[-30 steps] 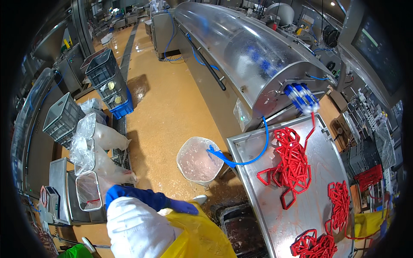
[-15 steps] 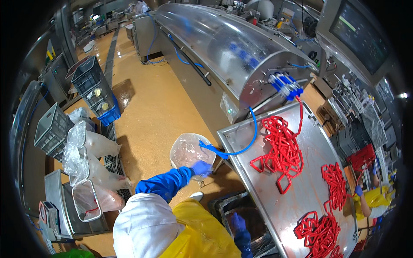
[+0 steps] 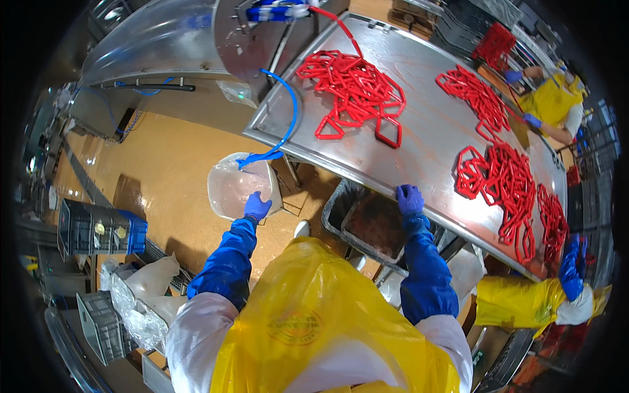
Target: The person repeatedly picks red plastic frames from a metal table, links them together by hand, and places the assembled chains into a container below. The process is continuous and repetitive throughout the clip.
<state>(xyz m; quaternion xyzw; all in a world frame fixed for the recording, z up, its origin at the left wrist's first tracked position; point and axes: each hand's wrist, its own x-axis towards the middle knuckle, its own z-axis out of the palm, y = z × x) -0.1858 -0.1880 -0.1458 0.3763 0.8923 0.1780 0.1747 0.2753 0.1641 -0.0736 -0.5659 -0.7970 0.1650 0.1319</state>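
Observation:
My left hand [image 3: 257, 206], in a purple glove, is over the near right part of a whitish tub [image 3: 226, 190] holding pale pinkish contents. Its fingers are slightly apart, with nothing seen in them. My right hand [image 3: 410, 199], gloved alike, has its fingers curled over the near edge of the steel table [image 3: 393, 170]. On that table lie heaps of red sausage links [image 3: 354, 92], and one strand runs up to the blue part of a machine [image 3: 272, 12]. A blue hose [image 3: 293, 108] hangs over the table corner, its end at the tub's rim.
A dark bin [image 3: 377, 226] with a reddish surface inside stands below the table edge. Two people in yellow aprons [image 3: 557, 101] work along the table's right side. Crates [image 3: 98, 229] and clear plastic bags [image 3: 141, 295] stand at the left on the tan floor.
My view has swung to the right, toward the table. My right hand has come up from beside the dark bin to the table edge. My left hand stays by the tub.

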